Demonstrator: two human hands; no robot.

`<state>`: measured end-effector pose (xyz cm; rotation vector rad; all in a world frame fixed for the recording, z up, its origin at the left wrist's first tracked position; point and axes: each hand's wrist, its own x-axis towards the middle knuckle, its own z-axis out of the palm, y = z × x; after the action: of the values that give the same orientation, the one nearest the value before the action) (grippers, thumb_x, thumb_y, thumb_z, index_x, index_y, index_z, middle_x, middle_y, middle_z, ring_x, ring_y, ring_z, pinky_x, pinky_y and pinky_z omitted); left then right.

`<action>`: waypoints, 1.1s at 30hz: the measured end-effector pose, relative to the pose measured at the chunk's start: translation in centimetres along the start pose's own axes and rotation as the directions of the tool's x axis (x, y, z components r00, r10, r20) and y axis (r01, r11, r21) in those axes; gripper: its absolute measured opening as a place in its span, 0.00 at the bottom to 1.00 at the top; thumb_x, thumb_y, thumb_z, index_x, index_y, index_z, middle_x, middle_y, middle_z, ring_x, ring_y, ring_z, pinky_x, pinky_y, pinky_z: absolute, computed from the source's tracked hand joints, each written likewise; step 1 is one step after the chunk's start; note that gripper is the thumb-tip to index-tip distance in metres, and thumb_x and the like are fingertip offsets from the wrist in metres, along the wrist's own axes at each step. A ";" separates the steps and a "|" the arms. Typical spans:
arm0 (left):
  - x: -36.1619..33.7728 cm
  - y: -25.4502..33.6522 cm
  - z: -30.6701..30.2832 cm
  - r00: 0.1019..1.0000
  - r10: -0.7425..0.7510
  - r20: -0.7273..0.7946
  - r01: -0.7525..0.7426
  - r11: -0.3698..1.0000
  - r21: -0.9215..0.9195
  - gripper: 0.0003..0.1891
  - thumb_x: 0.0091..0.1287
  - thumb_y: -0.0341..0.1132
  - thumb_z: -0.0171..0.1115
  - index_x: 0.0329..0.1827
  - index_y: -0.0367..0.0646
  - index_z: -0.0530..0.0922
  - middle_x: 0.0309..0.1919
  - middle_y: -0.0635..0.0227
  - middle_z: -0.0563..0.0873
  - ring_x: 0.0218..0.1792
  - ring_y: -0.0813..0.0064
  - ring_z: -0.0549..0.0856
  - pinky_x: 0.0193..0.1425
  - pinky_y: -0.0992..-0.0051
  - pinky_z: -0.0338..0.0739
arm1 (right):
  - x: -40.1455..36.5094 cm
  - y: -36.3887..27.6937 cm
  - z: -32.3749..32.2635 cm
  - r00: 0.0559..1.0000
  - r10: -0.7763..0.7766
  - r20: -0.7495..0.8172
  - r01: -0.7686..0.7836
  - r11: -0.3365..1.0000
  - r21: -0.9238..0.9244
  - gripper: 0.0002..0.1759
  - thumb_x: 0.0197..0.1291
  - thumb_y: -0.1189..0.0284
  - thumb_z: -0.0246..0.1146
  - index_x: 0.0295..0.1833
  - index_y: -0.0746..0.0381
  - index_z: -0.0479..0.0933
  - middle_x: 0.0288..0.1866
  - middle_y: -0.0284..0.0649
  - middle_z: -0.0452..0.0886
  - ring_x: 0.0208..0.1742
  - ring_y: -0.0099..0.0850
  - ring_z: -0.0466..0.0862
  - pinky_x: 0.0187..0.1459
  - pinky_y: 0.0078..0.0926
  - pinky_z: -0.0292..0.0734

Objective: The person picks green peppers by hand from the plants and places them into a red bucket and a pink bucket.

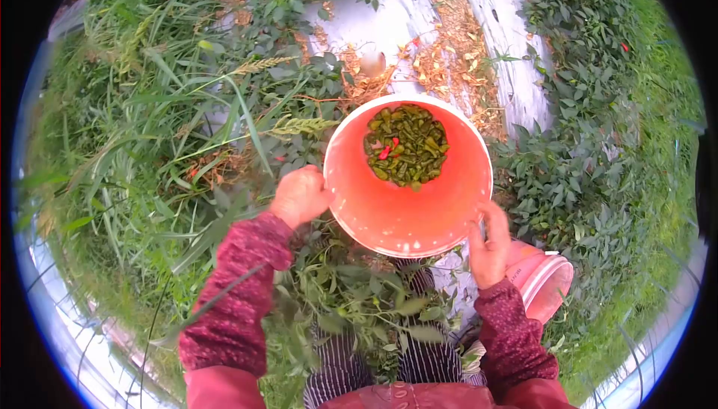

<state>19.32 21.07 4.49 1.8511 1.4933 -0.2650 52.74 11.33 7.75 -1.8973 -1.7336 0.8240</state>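
Observation:
A round orange-red bucket (pixel 404 222) with a pale rim is in the middle of the view, its mouth turned up towards me. Green peppers (pixel 407 158) cover its bottom, with a few red ones (pixel 387 150) among them. On the bucket's left edge, my left hand (pixel 301 195) is closed in a fist at the rim. My right hand (pixel 490 248) is at the lower right rim, thumb and fingers around the edge and slightly blurred. Its exact contact is hard to see.
A second, pinkish-red bucket (pixel 544 283) lies tipped beside my right forearm. Leafy plants (pixel 576 177) grow on the right, tall grass (pixel 157 110) on the left. Pale ground sheeting (pixel 508 57) and dry leaves (pixel 456 24) lie ahead. Leafy stems (pixel 351 289) stand before my legs.

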 end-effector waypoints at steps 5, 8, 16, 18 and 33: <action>2.0 -1.0 -2.2 0.949 0.231 0.213 -0.200 0.967 -0.160 0.16 0.57 0.43 0.59 0.35 0.39 0.83 0.36 0.55 0.83 0.43 0.52 0.82 0.50 0.59 0.76 | -1.7 1.6 0.4 0.907 0.271 -0.322 -0.287 0.958 -0.003 0.29 0.56 0.78 0.61 0.66 0.61 0.65 0.61 0.42 0.73 0.57 0.36 0.76 0.56 0.32 0.72; 1.4 -1.5 -3.0 0.943 0.249 0.221 -0.234 0.968 -0.093 0.16 0.58 0.42 0.58 0.42 0.40 0.82 0.40 0.56 0.82 0.46 0.54 0.81 0.52 0.60 0.76 | -2.7 1.9 3.8 0.688 0.659 0.304 -0.600 0.282 0.748 0.26 0.59 0.76 0.59 0.64 0.62 0.65 0.59 0.42 0.75 0.53 0.34 0.79 0.52 0.34 0.77; 1.2 -9.8 -8.0 0.918 0.091 -0.387 0.072 0.919 0.387 0.34 0.54 0.31 0.61 0.66 0.36 0.63 0.59 0.49 0.71 0.60 0.54 0.72 0.56 0.61 0.75 | -0.8 -3.7 3.2 0.765 0.615 0.191 -0.498 0.377 0.781 0.19 0.60 0.79 0.53 0.57 0.66 0.70 0.48 0.42 0.80 0.42 0.30 0.83 0.39 0.26 0.83; 0.8 -11.4 -9.1 0.920 -0.030 -0.391 0.210 0.879 0.428 0.33 0.55 0.31 0.61 0.66 0.36 0.63 0.60 0.49 0.71 0.58 0.53 0.74 0.54 0.61 0.76 | 0.1 -5.5 0.4 0.736 0.648 0.196 -0.528 0.368 0.765 0.17 0.59 0.79 0.53 0.56 0.68 0.71 0.48 0.42 0.80 0.43 0.31 0.83 0.42 0.28 0.83; -6.5 -12.1 -9.1 0.948 0.220 -0.229 -0.261 0.951 -0.166 0.11 0.59 0.31 0.61 0.44 0.39 0.79 0.39 0.54 0.83 0.39 0.51 0.83 0.44 0.61 0.79 | 20.0 -13.7 5.4 0.867 0.453 0.208 -0.371 0.308 0.876 0.14 0.62 0.73 0.55 0.51 0.68 0.71 0.46 0.44 0.80 0.44 0.35 0.82 0.47 0.36 0.80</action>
<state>3.76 22.72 9.78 1.9223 1.3531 0.1923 39.78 32.38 10.39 -1.4798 -0.4013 1.4636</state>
